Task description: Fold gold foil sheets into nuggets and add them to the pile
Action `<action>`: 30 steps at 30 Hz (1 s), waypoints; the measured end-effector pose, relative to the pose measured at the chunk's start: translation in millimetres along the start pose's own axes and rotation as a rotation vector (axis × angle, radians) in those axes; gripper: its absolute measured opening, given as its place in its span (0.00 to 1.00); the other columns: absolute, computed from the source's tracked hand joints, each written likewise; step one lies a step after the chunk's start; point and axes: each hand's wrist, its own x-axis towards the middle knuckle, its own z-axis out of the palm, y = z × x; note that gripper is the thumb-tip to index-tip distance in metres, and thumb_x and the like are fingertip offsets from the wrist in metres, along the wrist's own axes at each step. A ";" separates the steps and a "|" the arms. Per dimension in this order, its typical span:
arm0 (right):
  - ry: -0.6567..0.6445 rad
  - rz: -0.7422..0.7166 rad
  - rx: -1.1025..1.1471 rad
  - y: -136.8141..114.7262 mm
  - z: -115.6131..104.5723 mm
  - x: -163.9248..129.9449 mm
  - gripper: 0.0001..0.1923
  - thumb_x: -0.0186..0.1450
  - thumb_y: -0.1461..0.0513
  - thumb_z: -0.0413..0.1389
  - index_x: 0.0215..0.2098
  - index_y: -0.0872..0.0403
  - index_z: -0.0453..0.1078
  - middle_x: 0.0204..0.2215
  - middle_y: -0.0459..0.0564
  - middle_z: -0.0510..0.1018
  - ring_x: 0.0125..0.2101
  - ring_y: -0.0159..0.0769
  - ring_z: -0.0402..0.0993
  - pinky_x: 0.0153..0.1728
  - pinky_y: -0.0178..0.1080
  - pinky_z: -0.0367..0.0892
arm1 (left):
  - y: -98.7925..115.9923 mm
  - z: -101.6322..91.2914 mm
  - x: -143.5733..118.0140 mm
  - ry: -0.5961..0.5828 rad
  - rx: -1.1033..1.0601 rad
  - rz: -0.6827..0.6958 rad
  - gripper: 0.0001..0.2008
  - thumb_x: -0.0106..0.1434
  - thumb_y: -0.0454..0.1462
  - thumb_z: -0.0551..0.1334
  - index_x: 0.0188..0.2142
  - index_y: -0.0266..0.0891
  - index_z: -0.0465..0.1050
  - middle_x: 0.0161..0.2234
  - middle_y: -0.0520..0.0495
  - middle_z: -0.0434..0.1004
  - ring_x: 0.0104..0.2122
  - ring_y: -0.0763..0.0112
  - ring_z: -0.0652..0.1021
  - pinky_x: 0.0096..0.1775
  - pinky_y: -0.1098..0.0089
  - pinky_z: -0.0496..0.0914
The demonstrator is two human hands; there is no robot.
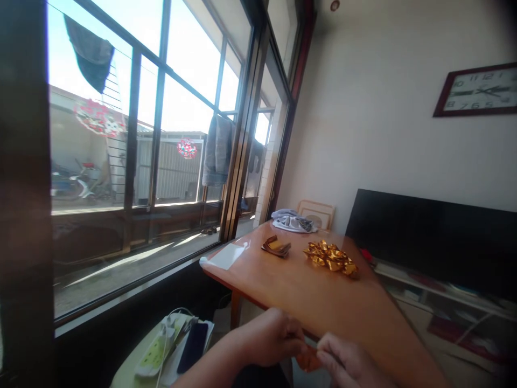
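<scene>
Near the bottom of the head view, my left hand (274, 338) is closed with its fingers pinching one side of a shiny orange-gold foil sheet (307, 360). My right hand (343, 357) grips the other side of that foil sheet, so it hangs between both hands just off the table's near edge. Part of the sheet is hidden by the fingers. On the wooden table (323, 302) lies a pile of crumpled or folded gold foil pieces (330, 258). Left of it sits a small stack of flat foil sheets (276, 246), curling at the edges.
Bunched grey and white cloth (294, 221) lies at the table's far end, before a wooden chair back (319, 211). A stool (129, 362) at lower left holds a power strip (155, 353) and a phone (194, 345). Windows line the left; a television (432, 242) stands right.
</scene>
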 end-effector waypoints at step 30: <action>0.192 0.151 0.237 -7.7 -12.3 -14.1 0.12 0.68 0.55 0.55 0.32 0.55 0.72 0.22 0.43 0.75 0.22 0.28 0.68 0.23 0.29 0.57 | -5.6 -5.7 2.6 0.075 -0.398 -0.101 0.17 0.67 0.49 0.61 0.30 0.38 0.72 0.30 0.48 0.75 0.32 0.68 0.73 0.37 0.71 0.66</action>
